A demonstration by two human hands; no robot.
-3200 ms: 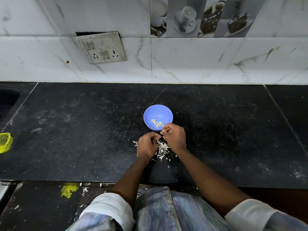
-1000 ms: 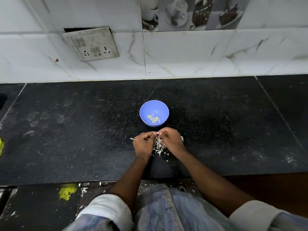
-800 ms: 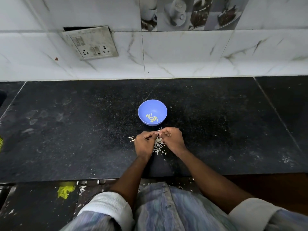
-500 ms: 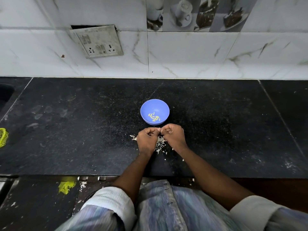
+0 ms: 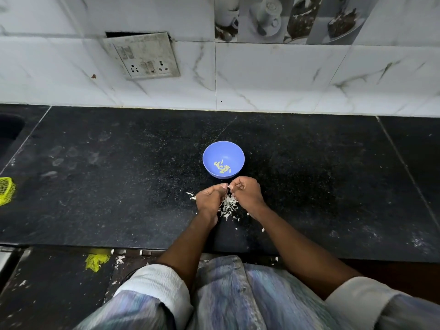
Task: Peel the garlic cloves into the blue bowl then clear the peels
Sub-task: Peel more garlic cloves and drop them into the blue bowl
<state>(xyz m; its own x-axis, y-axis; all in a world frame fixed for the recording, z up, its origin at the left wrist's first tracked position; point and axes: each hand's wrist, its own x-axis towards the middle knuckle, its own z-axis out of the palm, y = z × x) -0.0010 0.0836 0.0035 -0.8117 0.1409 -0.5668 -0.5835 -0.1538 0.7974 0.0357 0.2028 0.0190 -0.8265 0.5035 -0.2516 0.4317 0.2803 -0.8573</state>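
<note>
Head view: both hands' fingers (image 5: 234,186) still pinch one garlic clove (image 5: 228,186), unmoved beside the blue bowl (image 5: 234,152).

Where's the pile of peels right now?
In the head view, the peels lie on the black counter at centre, between and under the left hand and right hand, just nearer the person than the blue bowl.

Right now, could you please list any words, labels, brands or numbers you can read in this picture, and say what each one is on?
None can be read: no writing shows on the blue bowl, the switchboard or the picture tiles of cups and desserts.
</note>
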